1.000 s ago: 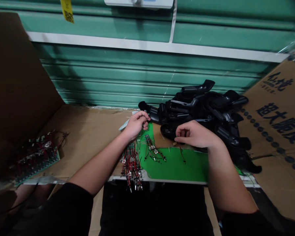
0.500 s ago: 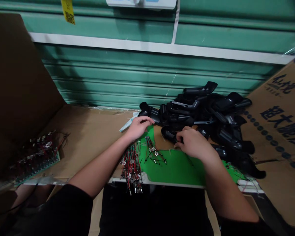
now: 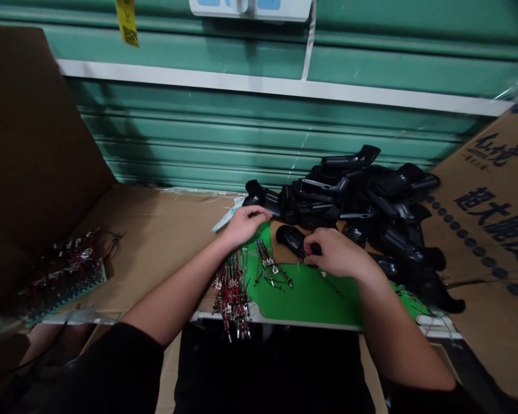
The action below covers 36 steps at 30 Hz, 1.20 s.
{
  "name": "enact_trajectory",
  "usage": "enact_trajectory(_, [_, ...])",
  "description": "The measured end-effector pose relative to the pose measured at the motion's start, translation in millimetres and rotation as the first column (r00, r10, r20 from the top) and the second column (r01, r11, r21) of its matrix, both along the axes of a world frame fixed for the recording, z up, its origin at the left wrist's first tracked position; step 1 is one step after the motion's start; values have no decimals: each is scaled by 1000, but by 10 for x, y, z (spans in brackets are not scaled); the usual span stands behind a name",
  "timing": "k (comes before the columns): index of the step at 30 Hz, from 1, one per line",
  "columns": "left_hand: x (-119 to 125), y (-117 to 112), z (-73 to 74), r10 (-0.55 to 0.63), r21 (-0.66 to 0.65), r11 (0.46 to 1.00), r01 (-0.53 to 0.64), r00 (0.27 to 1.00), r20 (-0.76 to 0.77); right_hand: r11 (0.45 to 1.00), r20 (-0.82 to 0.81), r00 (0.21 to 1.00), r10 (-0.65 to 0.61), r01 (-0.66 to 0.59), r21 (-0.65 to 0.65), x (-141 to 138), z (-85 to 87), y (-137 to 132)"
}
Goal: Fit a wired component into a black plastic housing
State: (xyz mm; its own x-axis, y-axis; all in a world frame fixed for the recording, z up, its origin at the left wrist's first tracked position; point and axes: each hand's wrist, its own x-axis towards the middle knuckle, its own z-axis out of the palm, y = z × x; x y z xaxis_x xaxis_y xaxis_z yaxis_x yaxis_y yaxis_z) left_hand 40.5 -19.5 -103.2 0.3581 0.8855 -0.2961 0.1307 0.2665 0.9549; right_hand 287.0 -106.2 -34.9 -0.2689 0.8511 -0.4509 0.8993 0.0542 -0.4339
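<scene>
My right hand (image 3: 334,252) is closed on one end of a curved black plastic housing (image 3: 290,238), holding it low over the work surface. Below those fingers a small white connector piece with thin dark wire (image 3: 323,274) shows on the green mat (image 3: 304,299). My left hand (image 3: 247,223) rests at the mat's far left edge, fingers loosely bent and apart, with nothing visible in them. Its fingertips are close to a black housing (image 3: 265,199) at the pile's edge. Small wired boards (image 3: 268,264) lie on the mat between my hands.
A heap of black plastic housings (image 3: 362,190) fills the back right. Bundled red and black wired boards (image 3: 231,293) hang over the front edge. More wired boards (image 3: 67,276) lie at left. Cardboard walls (image 3: 492,230) stand at both sides, with a green shutter (image 3: 198,144) behind.
My right hand has shifted slightly left with the black housing, and the small white connector beneath it has come into view. My left hand stays almost in place.
</scene>
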Motion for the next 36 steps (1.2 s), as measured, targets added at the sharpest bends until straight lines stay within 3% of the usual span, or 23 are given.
enact_trajectory(5, [-2,13,-6,35,-46,998,-31,995,89,999,-224,974,46,-43,17,39,11,-14])
enact_trajectory(8, [-4,32,37,67,-85,995,-56,989,129,998,-423,906,5,-29,-49,52,60,-22])
enact_trajectory(10, [-5,39,77,90,-126,990,-66,977,194,993,-590,803,-84,20,-114,31,93,-12])
enact_trajectory(13, [3,12,135,112,-206,978,-35,921,374,974,-782,580,-227,151,-170,-74,109,49])
enact_trajectory(15, [22,-34,162,75,-235,971,48,870,487,950,-853,435,-287,245,-194,-186,90,119])
enact_trajectory(18, [66,-105,175,-16,-225,963,151,859,511,912,-881,312,-357,320,-256,-369,31,230])
enact_trajectory(20, [89,-122,170,2,-231,966,116,890,456,914,-874,307,-378,275,-299,-462,-14,282])
enact_trajectory(23, [94,-90,155,118,-266,964,-10,911,394,952,-879,375,-294,197,-235,-502,-65,305])
enact_trajectory(27, [79,-25,121,199,-276,956,-99,910,363,933,-862,432,-264,343,-114,-374,-85,269])
enact_trajectory(30, [97,-28,90,211,-256,959,-126,917,338,881,-878,362,-314,455,-128,-252,-92,244])
enact_trajectory(33, [121,-77,82,195,-242,963,-120,927,319,856,-902,256,-349,478,-196,-215,-120,237])
enact_trajectory(36, [124,-131,109,130,-184,980,-78,947,293,842,-914,206,-350,497,-211,-265,-165,240])
